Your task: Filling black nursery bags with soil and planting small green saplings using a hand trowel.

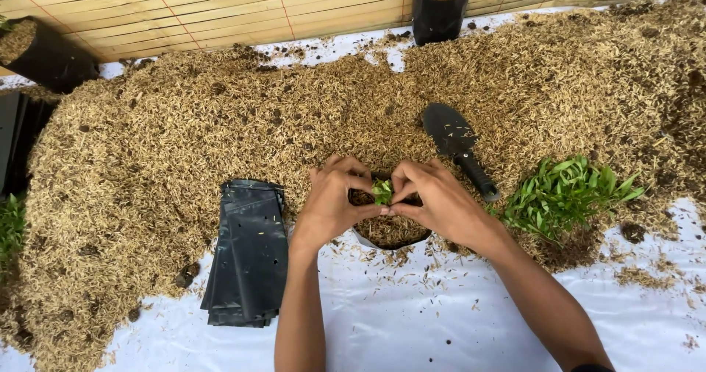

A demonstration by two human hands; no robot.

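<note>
the seedling [382, 191], a small tuft of green leaves, stood at the middle of a black grow bag [390, 234] that sat at the near edge of the husk pile [220, 115], right between your two hands. your left hand [332, 201] curled over the bag's left rim with its fingertips pinched in against the stem, and your right hand [435, 199] mirrored it from the other side, fingertips pressed together around the same little plant. neither hand was spread flat; both were bunched and bearing on the fill at the base of the leaves.

judging by how things lay, this bag was nearly finished: it was filled to the brim with husk mix, the plant was upright in it, and what seemed left was firming the mix around the stem. the black trowel [457, 145] lay unheld on the pile just beyond your right hand, blade away from you.

much more looked undone. a bundle of loose seedlings [562, 194] lay to your right, near the trowel's handle, and a flat stack of empty black bags [246, 254] rested on the white sheet [412, 320] beside your left forearm. a filled bag [440, 4] stood by the bamboo screen [220, 8] at the far side, and another [37, 48] sat at the far left.
</note>
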